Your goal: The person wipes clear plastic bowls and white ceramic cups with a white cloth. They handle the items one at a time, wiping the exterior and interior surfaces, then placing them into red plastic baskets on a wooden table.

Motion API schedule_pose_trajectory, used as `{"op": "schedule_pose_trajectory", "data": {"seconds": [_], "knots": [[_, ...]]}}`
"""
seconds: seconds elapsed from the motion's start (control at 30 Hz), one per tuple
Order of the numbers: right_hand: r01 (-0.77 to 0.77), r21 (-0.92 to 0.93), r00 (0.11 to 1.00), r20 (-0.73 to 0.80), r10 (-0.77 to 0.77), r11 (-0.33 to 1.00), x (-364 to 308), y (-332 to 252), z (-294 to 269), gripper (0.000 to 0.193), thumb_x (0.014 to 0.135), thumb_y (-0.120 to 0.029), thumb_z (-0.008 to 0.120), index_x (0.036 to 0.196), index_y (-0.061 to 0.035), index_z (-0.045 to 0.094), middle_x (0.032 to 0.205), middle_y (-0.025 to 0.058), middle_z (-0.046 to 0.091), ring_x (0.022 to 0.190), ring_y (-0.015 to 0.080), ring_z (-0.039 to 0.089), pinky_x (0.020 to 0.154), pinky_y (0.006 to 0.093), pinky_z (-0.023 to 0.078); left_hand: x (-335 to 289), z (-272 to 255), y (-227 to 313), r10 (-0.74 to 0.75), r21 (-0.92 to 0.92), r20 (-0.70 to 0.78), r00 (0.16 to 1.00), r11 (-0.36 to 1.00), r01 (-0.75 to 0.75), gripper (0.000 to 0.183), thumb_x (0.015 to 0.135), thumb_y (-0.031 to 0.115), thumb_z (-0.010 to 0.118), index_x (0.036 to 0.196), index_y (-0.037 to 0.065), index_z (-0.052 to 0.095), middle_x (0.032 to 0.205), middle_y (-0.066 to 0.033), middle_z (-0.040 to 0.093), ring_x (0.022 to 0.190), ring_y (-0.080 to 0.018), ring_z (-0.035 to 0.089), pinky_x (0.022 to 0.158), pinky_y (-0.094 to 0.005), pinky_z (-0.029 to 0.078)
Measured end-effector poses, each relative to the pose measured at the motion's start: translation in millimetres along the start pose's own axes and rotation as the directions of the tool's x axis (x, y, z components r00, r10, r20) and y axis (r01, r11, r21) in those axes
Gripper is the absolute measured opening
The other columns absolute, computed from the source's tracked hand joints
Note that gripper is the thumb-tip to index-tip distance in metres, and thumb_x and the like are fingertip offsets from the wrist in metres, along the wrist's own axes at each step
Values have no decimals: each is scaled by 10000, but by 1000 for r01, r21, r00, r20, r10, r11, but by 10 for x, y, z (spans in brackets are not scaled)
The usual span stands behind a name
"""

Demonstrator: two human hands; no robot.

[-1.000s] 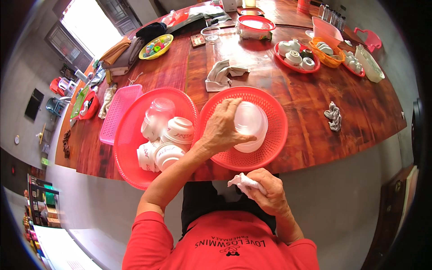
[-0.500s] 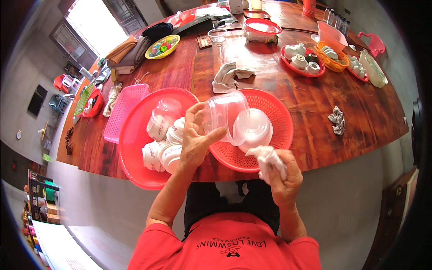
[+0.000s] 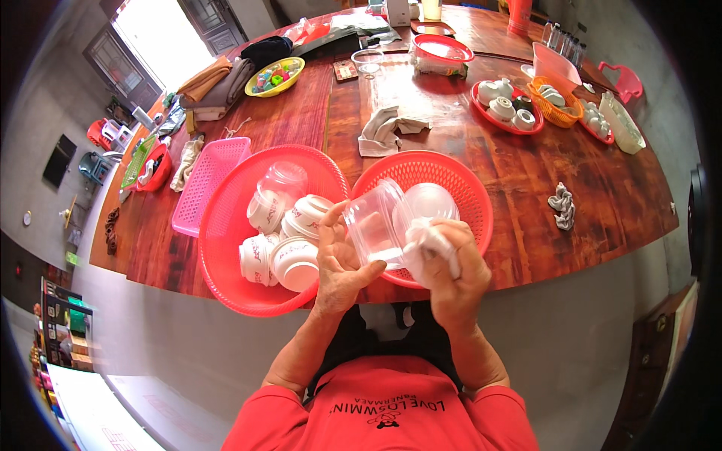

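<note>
My left hand (image 3: 340, 264) grips a clear plastic container (image 3: 370, 223) by its side, tilted with its mouth toward the right. In my right hand (image 3: 457, 282) is a bunched white cloth (image 3: 435, 244), pressed at the container's rim. Below and behind them sits a red perforated basket (image 3: 475, 197) holding a whitish, translucent bowl (image 3: 431, 203). To the left, a larger red basket (image 3: 218, 218) carries several white bowls (image 3: 295, 263) with red print and a clear plastic container (image 3: 284, 180). My right fingers partly hide the cloth.
A pink plastic basket (image 3: 210, 180) lies left of the red ones. Crumpled cloths lie beyond (image 3: 387, 131) and to the right (image 3: 562, 207). Farther off stand a yellow bowl (image 3: 263, 88) of colourful items, a red tray of teaware (image 3: 502, 110) and an orange basket (image 3: 556, 110).
My right hand has brought the cloth leftward and up to the container's mouth. My left hand has lowered and tilted the container, shifting slightly right.
</note>
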State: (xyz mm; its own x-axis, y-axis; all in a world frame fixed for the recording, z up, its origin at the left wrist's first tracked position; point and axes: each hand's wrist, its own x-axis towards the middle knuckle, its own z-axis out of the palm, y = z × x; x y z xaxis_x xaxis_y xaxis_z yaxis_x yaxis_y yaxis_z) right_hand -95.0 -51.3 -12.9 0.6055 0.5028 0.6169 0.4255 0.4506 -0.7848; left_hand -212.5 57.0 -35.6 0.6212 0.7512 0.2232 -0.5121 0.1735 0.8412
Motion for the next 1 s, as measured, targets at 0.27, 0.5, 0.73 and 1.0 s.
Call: {"op": "schedule_pose_trajectory", "data": {"seconds": [0.27,0.5,0.73,1.0], "knots": [[-564,409,825,233,516,717,110,-73,-225,187,927,-83,616,1089,2,653,888,11,662,780,55,599,683,194,489,60,84,8,207,190,216,954,950,-248,942,658,-83,753,1421,52,217,1371,-141,365,1288,-271,428,1057,-409,409],[-484,568,838,81,540,666,125,182,-201,150,935,-93,597,1021,4,673,838,38,677,719,63,610,627,191,487,98,50,-11,226,579,261,939,741,-339,966,629,-69,775,1421,49,236,1418,-147,314,1293,-277,426,1044,-426,433],[-459,317,886,96,453,830,116,73,-322,154,907,-45,582,1020,27,658,809,17,654,696,54,588,603,191,477,99,109,0,288,608,267,920,690,-393,922,590,82,830,1362,29,328,1345,-167,380,1271,-308,404,1062,-408,352],[-481,248,868,0,497,841,127,103,-324,175,871,-29,535,977,28,662,772,-16,611,640,32,528,539,187,434,123,225,60,357,790,430,829,295,-537,994,583,37,856,1399,62,288,1400,-134,302,1291,-263,392,995,-394,479]]}}
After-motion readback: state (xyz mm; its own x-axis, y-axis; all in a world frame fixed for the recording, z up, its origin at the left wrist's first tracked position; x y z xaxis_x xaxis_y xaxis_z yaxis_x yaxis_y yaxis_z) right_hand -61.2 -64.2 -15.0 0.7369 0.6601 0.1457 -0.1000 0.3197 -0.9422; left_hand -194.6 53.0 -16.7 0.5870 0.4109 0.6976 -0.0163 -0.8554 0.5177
